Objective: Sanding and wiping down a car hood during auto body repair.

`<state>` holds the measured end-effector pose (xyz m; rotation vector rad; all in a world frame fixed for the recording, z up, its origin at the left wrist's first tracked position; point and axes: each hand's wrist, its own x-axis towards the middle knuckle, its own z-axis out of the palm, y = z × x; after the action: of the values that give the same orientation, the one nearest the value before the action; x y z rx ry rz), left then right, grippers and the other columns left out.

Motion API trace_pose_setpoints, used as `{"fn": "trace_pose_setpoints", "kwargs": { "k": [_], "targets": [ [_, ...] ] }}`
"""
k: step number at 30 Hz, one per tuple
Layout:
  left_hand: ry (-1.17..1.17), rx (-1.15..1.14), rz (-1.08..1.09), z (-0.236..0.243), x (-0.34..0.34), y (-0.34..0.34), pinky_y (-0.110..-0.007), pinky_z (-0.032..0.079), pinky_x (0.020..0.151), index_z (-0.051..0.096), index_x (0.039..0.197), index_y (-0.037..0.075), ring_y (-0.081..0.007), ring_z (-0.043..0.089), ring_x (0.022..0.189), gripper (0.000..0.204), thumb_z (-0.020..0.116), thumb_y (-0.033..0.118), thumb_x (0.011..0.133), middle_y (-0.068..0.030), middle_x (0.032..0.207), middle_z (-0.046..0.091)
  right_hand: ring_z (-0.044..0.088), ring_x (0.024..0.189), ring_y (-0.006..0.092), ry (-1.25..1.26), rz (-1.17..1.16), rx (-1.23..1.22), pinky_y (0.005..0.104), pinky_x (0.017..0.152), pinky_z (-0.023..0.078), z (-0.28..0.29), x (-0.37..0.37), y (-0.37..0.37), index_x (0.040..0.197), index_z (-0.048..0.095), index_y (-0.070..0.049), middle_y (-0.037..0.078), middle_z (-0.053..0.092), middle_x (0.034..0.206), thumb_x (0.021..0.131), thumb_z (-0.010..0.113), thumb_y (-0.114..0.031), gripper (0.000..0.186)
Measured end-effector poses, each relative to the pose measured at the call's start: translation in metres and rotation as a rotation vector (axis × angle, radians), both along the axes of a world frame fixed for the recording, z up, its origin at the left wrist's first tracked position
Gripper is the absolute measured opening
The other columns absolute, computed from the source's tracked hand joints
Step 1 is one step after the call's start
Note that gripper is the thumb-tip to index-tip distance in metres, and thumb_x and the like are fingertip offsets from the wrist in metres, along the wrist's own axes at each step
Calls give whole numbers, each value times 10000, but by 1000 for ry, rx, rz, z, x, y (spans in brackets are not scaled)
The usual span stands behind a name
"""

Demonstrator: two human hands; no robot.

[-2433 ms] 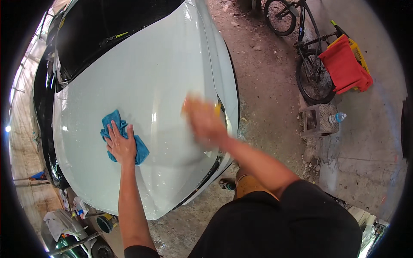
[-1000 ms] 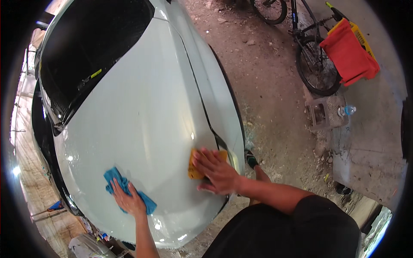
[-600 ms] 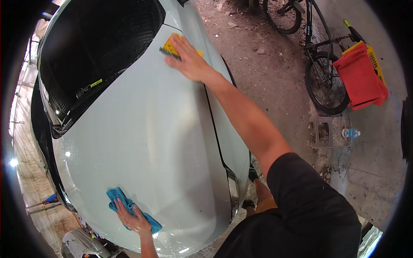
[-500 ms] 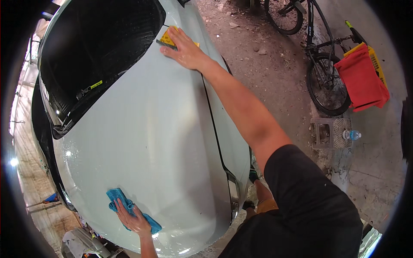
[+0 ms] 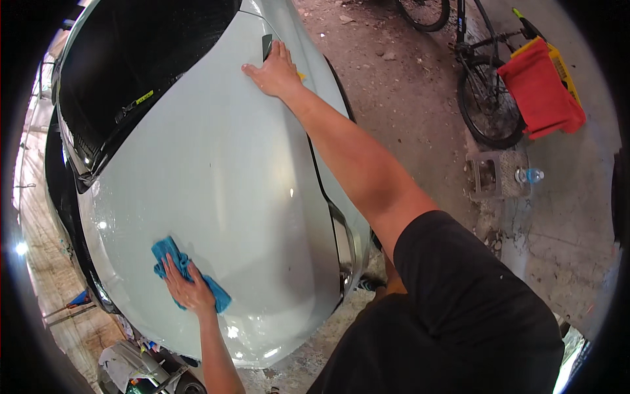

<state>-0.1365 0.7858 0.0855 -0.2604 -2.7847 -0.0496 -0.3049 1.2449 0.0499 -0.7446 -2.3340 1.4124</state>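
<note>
My left hand (image 5: 191, 293) lies spread on a blue cloth (image 5: 220, 301), near; my right hand (image 5: 277, 72) flat over a dark-edged pad (image 5: 267, 47), far: likely wiping the car hood (image 5: 197, 164), needing a stroke nearer.

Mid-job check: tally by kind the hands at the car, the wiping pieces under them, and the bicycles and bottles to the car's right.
Hands: 2 (left hand, right hand)
Wiping pieces: 2 (blue cloth; dark-and-yellow pad, mostly hidden)
Bicycles: 1 (black bicycle)
Bottles: 1 (clear bottle)
Total: 6
</note>
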Motion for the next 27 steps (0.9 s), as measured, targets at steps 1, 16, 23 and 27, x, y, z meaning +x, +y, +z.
{"fn": "trace_pose_setpoints", "kwargs": {
  "k": [1,16,23,27],
  "targets": [
    [13,-1,-10,-2,-2,-2,-489,281,1174,457,1481,120,-345,425,1385,562,546,361,982,-132,1517,456,94,1534,329,-8,-15,12,487,1220,186,0,19,-13,1563,90,24,189,108,1649,859,642,-561,1070],
    [-22,-18,50,-5,46,12,-544,281,1152,411,1517,211,-433,367,1410,610,514,478,978,-60,1560,415,203,1500,405,274,359,441,589,1178,183,-51,374,-222,1554,276,-80,153,238,1630,953,596,-361,737],
    [-121,16,-189,-11,176,-25,-566,285,1127,477,1475,178,-439,407,1367,572,579,342,937,-77,1527,458,323,1421,450,125,302,498,577,1154,264,-21,250,-145,1454,395,19,217,372,1534,970,530,-297,593],
    [-11,150,60,-35,216,-105,-554,280,1140,491,1455,99,-423,417,1364,523,507,345,993,-134,1505,472,319,1466,303,256,744,713,557,1200,192,-28,403,-259,1500,396,-127,62,385,1564,931,601,-310,632]
  ]
}}
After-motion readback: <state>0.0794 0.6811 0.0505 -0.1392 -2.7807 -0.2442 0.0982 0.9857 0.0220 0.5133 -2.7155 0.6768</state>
